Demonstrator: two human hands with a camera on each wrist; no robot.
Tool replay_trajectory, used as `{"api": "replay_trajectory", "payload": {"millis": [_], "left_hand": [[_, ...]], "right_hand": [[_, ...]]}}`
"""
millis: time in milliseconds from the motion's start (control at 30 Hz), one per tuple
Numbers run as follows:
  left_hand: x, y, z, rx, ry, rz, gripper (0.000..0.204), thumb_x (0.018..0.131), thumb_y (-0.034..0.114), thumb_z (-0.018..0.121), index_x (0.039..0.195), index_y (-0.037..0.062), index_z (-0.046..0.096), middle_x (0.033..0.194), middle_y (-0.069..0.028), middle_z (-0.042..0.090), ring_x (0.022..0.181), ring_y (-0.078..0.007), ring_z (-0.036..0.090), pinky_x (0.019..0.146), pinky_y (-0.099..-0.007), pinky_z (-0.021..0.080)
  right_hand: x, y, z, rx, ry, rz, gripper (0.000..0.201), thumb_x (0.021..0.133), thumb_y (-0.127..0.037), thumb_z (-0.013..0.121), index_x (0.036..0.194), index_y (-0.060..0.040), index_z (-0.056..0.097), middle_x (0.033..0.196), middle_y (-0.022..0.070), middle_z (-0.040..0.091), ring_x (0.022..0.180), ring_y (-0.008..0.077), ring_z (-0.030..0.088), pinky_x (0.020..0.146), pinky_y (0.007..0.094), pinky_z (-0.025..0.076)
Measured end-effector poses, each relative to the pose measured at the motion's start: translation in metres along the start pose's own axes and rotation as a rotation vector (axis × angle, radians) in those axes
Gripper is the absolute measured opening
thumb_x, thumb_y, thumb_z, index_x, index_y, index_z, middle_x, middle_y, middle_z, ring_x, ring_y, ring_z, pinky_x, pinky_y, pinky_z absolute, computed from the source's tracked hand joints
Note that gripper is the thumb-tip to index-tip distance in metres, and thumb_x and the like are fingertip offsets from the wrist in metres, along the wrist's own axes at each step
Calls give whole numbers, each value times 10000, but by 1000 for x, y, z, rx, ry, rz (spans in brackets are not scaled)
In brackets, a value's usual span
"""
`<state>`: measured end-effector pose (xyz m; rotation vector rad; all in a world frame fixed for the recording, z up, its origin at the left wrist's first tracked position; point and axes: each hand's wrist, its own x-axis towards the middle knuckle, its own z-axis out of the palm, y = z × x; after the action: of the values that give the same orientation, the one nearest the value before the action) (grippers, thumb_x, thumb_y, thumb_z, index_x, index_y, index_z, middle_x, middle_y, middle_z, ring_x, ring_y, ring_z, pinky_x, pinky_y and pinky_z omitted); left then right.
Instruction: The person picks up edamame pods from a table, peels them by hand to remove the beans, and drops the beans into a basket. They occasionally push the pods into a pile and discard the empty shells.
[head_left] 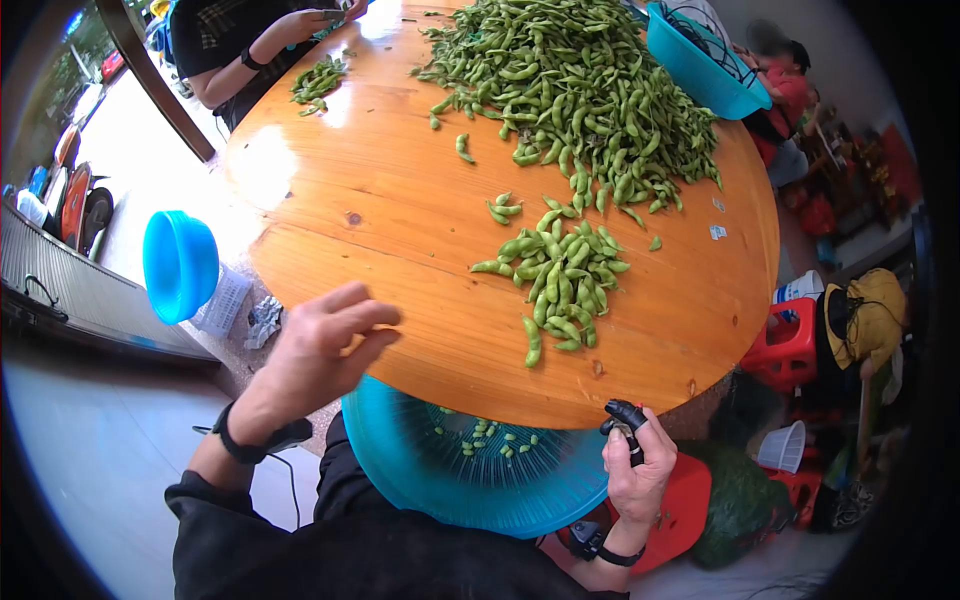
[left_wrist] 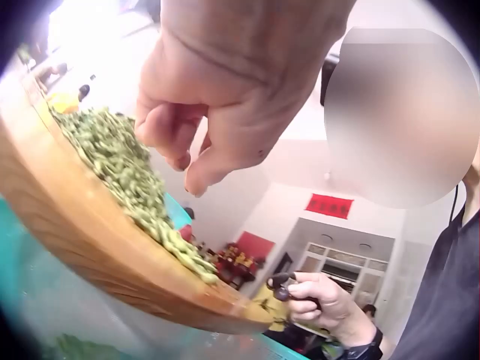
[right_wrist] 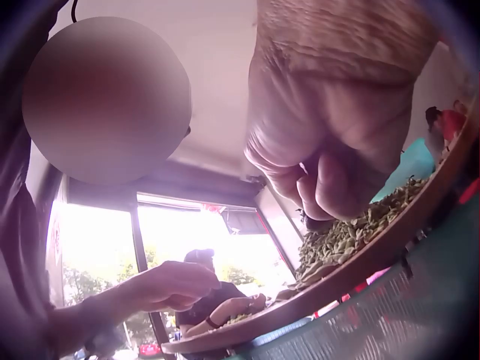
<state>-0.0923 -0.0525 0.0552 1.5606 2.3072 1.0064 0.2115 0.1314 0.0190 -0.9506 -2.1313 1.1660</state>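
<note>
The left hand (head_left: 325,345) hangs in the air over the table's near left edge, fingers loosely bent and nothing seen between them; the left wrist view shows this hand (left_wrist: 232,97) from close up. Beyond the basin's right side, the right hand (head_left: 640,470) has its fingers curled round a small black object (head_left: 626,412), whose exact form is unclear. A small pile of green pods (head_left: 560,275) lies on the wooden table (head_left: 400,220), behind a large heap (head_left: 570,80). Shelled beans (head_left: 480,432) lie in the turquoise basin (head_left: 400,470) below the table edge.
Another person's hands (head_left: 310,25) are at the far left, near a few pods (head_left: 318,84). A turquoise tub (head_left: 705,75) stands at the table's far right. Blue basins (head_left: 180,265) are left of the table; a red stool (head_left: 785,345) is on the right.
</note>
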Motion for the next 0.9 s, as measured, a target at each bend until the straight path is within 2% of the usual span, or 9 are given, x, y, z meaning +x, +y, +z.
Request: {"api": "replay_trajectory", "payload": {"millis": [100,233,367,467,533,633,667,833,900], "left_hand": [[39,17,48,39,-163,364,338,825,1,632,1152,81,653,924,-101,562,694,-252,638,531,-366,525],[65,24,88,142,-361,503,421,810,51,599,1224,128,617,1148,-135,474,667,-294,632,546,-395,553],[69,26,90,188,-458,436,346,820,72,632,1163,110,651,1139,-120,494,711,-299,657,563,-411,557],[53,19,93,-113,-326,389,239,886,106,639,1119,66,671,1046,-114,583,790,-308,672,636,-403,566],[43,22,89,-507,-436,190,221,956,178,632,1119,36,677,972,-100,671,877,-253,695,755,-356,561],[26,29,94,-722,-479,-74,246,974,213,617,1107,15,676,972,-165,704,888,-248,704,799,-367,540],[26,30,95,-742,-485,-105,265,993,231,605,1136,16,667,980,-132,715,904,-162,687,808,-326,536],[33,35,96,-1005,-419,-13,261,1004,237,592,1175,47,644,862,-65,681,760,-132,650,728,-299,540],[33,54,68,-861,-886,-78,274,1008,259,582,1172,47,639,844,-68,671,652,-129,628,655,-310,538]], "right_hand": [[1,-3,5,-12,-23,-93,256,853,49,541,1077,54,665,810,53,574,540,64,504,459,219,385],[-6,-7,-1,8,24,20,259,803,7,615,1044,42,703,806,93,617,620,128,581,547,251,456],[-7,-7,2,40,21,101,252,818,24,601,1050,48,699,803,84,608,618,110,574,541,241,445],[0,-13,18,102,14,139,262,828,34,592,1069,46,695,807,81,608,615,102,570,537,238,441],[5,-20,33,181,-6,108,287,835,31,593,1106,41,686,815,81,613,612,105,568,538,243,441],[12,-26,51,245,-85,62,289,844,16,590,1116,43,684,826,81,618,617,126,577,553,248,462],[13,-26,57,283,-69,80,281,867,5,588,1130,42,677,820,61,611,601,103,561,528,238,447],[21,-37,53,393,25,189,260,916,-8,567,1154,39,660,805,22,585,554,47,514,476,213,399],[21,-34,42,346,41,166,260,911,-2,567,1149,45,659,796,26,585,543,48,510,471,214,397]]}}
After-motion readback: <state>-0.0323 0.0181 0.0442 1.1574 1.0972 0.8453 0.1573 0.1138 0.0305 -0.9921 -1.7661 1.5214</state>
